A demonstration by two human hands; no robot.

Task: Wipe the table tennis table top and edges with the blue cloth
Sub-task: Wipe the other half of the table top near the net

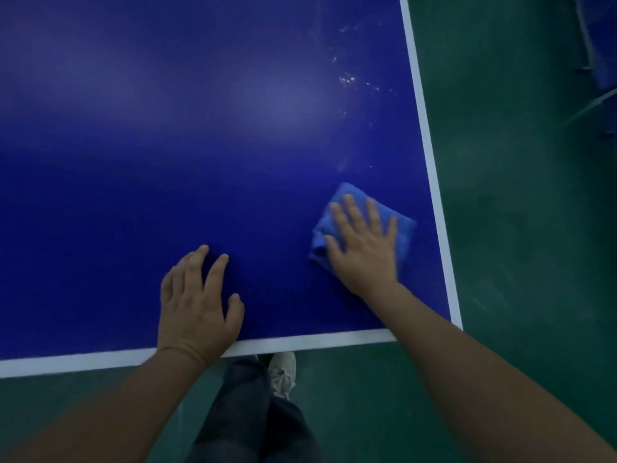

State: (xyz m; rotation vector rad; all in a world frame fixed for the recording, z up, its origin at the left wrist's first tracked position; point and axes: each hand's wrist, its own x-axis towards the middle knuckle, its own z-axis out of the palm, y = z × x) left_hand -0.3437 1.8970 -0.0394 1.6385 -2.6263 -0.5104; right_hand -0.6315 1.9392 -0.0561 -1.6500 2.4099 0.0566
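Right hand (364, 248) pressed the blue cloth (405, 228) under flat, spread fingers (351, 210), left hand (197, 302) lay open and empty; even strokes were needed toward specks (347, 78) beyond the fingertips

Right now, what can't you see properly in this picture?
Head view:
The blue cloth: much lies hidden under the right hand.
The table top: cut off by the top and left edges.
The blue objects at top right: dim, cut off; unidentifiable.
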